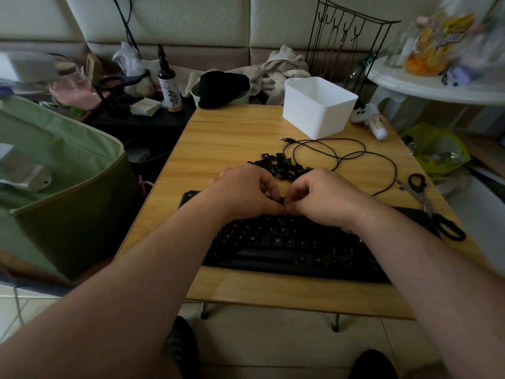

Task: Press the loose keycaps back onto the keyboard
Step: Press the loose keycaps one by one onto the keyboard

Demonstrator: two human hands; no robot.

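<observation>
- The left hand (246, 191) and right hand (321, 196) cover the keyboard's (287, 242) upper rows.
- Whatever their curled fingertips meet on, if anything, is hidden.
- Behind the keyboard, the keycaps' (278, 165) legends are too small to read.
- The snack bag (434, 39) is blurred.

Head cam, wide-angle, looks fwd and down, close over table (218, 138); edges blurred.
</observation>
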